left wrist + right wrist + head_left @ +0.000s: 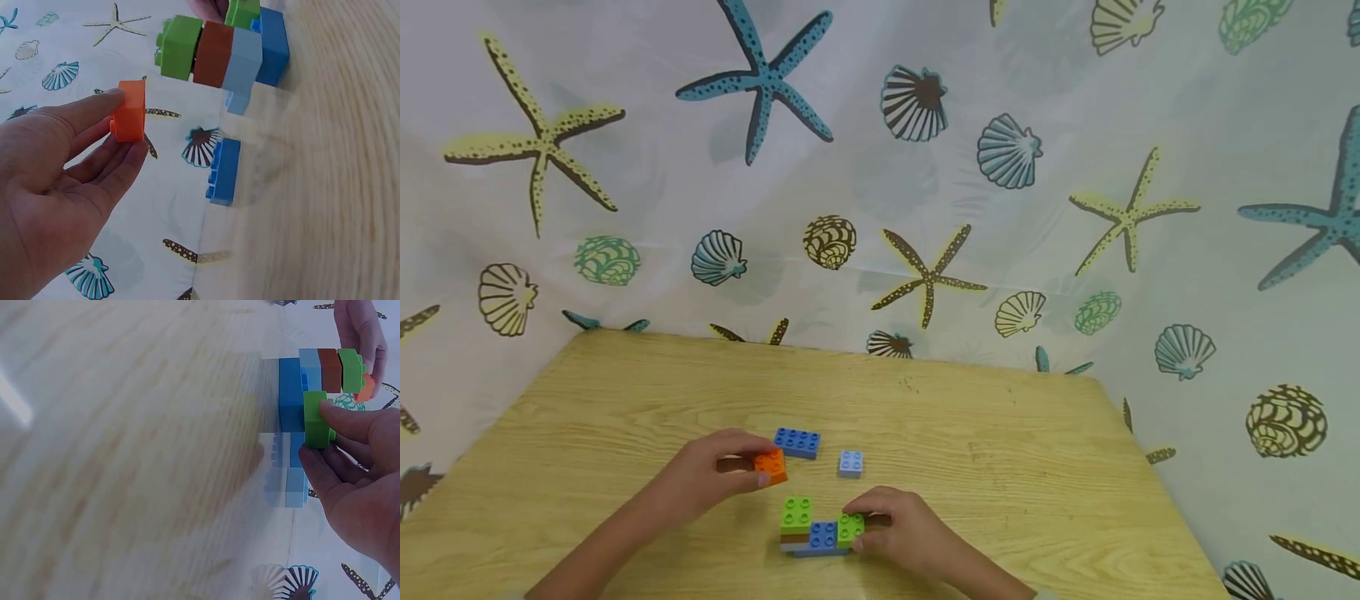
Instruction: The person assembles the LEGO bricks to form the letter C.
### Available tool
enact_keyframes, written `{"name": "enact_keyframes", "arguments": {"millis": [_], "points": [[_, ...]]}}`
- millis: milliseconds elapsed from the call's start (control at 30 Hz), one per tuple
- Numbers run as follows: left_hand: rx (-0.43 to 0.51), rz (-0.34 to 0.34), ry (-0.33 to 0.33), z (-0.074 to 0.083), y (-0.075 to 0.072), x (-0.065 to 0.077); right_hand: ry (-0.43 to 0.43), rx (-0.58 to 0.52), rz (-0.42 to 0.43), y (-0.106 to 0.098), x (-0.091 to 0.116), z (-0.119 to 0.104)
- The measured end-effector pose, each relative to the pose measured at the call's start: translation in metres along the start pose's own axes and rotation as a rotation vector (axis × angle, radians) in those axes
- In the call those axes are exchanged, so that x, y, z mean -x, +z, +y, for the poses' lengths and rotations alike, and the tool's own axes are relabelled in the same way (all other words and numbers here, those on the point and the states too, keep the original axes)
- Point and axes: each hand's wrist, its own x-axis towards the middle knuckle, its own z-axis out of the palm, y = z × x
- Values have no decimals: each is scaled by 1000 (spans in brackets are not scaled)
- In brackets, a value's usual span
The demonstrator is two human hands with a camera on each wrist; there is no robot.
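Thumb and fingers of the left hand (700, 471) clamp an orange brick (131, 115), square-topped, studded and smooth-sided, apart from the others. Right of that grip and nearer the wearer, the right hand (906, 529) pinches a lime-green brick (316, 420), jutting past the right end of a blue base brick (290, 394); whether fully seated, I cannot tell. Left of this pinch rises a pale-blue, brown and green stack (213, 54). Beyond both grips lie a blue eight-stud brick (797, 443) and a pale-blue four-stud brick (851, 463).
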Motion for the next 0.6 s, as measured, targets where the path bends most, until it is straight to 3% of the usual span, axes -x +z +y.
{"name": "enact_keyframes", "arguments": {"millis": [267, 600], "points": [[-8, -109, 78, 26, 11, 10, 11, 22, -4, 0, -1, 0], [-103, -157, 76, 28, 23, 9, -6, 43, -2, 0, -1, 1]]}}
